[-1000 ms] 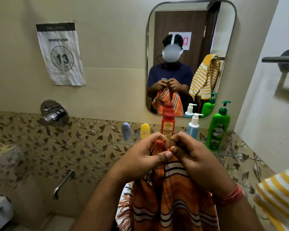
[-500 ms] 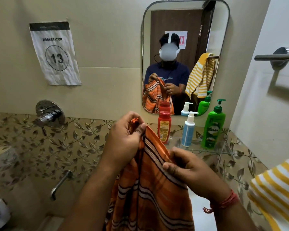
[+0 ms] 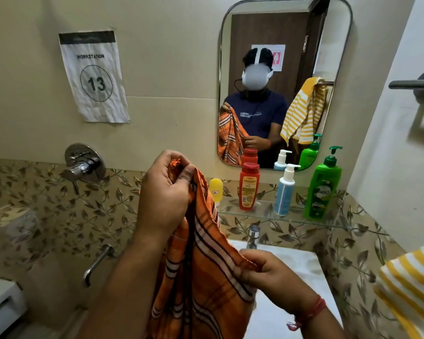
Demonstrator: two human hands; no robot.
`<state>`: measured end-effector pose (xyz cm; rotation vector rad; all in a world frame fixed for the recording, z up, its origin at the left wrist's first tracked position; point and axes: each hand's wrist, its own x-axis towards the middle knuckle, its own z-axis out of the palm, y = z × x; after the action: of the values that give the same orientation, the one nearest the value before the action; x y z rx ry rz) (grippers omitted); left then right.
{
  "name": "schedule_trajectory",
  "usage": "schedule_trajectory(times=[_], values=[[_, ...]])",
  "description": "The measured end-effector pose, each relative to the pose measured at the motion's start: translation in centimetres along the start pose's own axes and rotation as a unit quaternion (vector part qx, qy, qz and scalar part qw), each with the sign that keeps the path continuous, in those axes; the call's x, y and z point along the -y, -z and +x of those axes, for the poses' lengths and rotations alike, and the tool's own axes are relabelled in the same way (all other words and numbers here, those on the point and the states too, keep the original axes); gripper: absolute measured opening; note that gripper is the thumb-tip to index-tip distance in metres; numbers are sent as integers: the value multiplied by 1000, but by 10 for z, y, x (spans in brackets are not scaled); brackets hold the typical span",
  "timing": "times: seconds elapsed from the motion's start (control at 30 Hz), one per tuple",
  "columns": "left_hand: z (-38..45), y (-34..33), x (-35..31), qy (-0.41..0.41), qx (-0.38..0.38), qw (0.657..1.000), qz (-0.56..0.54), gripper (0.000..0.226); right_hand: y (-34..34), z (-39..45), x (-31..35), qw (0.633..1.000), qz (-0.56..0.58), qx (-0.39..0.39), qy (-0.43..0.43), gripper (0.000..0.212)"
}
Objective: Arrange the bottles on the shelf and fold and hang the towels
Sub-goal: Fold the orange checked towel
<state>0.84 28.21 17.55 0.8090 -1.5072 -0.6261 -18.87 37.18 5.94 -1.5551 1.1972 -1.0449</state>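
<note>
An orange striped towel [image 3: 201,277] hangs between my hands over the sink. My left hand [image 3: 164,192] pinches its fringed top corner, held high. Lower and to the right, my right hand [image 3: 269,272] grips the towel's edge. On the glass shelf [image 3: 262,214] stand a small yellow bottle [image 3: 216,189], a red bottle [image 3: 249,185], a white-and-blue pump bottle [image 3: 284,190] and a green pump bottle [image 3: 324,187]. A yellow striped towel [image 3: 411,287] shows at the right edge.
A white sink [image 3: 291,263] with a chrome tap [image 3: 253,234] lies below the shelf. A mirror [image 3: 284,77] hangs above it. A towel bar [image 3: 413,84] juts from the right wall. Wall valve [image 3: 83,165] and spout [image 3: 97,263] sit left.
My hands have drawn apart along the towel's edge: the left stayed high with the corner while the right slid down and right, spreading the cloth. The view shifted so more of the sink shows.
</note>
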Motion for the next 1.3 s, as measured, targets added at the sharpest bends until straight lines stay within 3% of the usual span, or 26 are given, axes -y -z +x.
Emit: schedule_trajectory(times=[0.07,0.13,0.2,0.27,0.47,0.57,0.63,0.73,0.87,1.0,1.1,1.13,1.2,1.27,1.3], values=[[1,-1,3,6,0,1000,-5,16,-10,1,1,998,55,8,-3,12],[3,-1,5,9,-5,1000,-11,18,-21,6,-6,993,-77,80,-34,18],[5,1,7,8,-16,1000,-14,20,-25,12,-22,949,-266,149,-78,31],[6,5,9,6,-34,999,-10,20,-25,14,-38,933,-304,147,-128,35],[10,14,17,4,-111,994,-6,17,-9,8,-72,937,-313,40,-153,22],[12,16,22,11,-142,990,-3,20,1,5,-81,940,-321,-17,-109,17],[13,18,23,17,-169,985,4,21,8,0,-84,935,-338,-94,-52,9],[17,25,24,32,-224,974,11,22,18,-9,-87,909,-346,-230,42,20],[18,30,28,57,-241,969,2,26,30,-15,-87,889,-359,-274,77,33],[17,26,28,53,-240,969,-3,25,34,-19,-83,929,-285,-227,56,32],[20,27,31,50,-253,966,3,12,29,-25,-72,981,-68,-168,67,15],[21,28,31,49,-260,964,5,9,27,-27,-67,986,27,-155,62,12],[23,30,31,49,-268,962,6,9,24,-30,-64,975,181,-129,26,32],[24,31,33,50,-267,962,3,9,25,-34,-63,957,271,-104,10,46],[24,31,33,53,-264,963,3,9,26,-36,-60,953,289,-89,10,43]])
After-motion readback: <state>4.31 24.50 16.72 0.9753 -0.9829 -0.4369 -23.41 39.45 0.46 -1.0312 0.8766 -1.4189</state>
